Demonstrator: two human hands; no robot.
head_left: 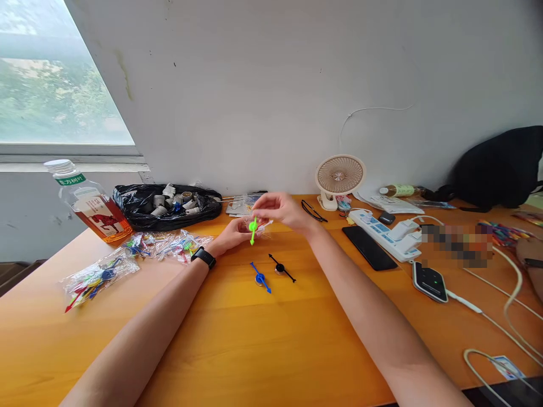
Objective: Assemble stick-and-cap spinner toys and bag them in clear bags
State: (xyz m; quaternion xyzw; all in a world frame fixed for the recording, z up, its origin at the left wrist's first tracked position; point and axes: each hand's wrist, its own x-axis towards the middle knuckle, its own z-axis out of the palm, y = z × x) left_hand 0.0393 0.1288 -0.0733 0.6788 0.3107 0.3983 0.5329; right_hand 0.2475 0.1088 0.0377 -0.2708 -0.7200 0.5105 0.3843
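Observation:
Pinched in my right hand (282, 210) is a bright green arrow spinner (253, 226), its point hanging down. Just left of it, my left hand (237, 233), with a black watch on the wrist, has its fingers closed around a clear plastic bag (263, 227); the bag is partly hidden by the hands. Below them on the table lie a blue arrow spinner (260, 278) and a black arrow spinner (280, 268), each with a round hub. Clear bags of coloured spinners (106, 275) lie to the left of my left wrist.
A bottle of amber drink (95, 206) and a black bag of grey pieces (169, 206) stand at the back left. Toward the right are a small fan (340, 175), a phone (369, 248), a power strip (384, 233) and loose cables. Another person's arm shows at the right edge.

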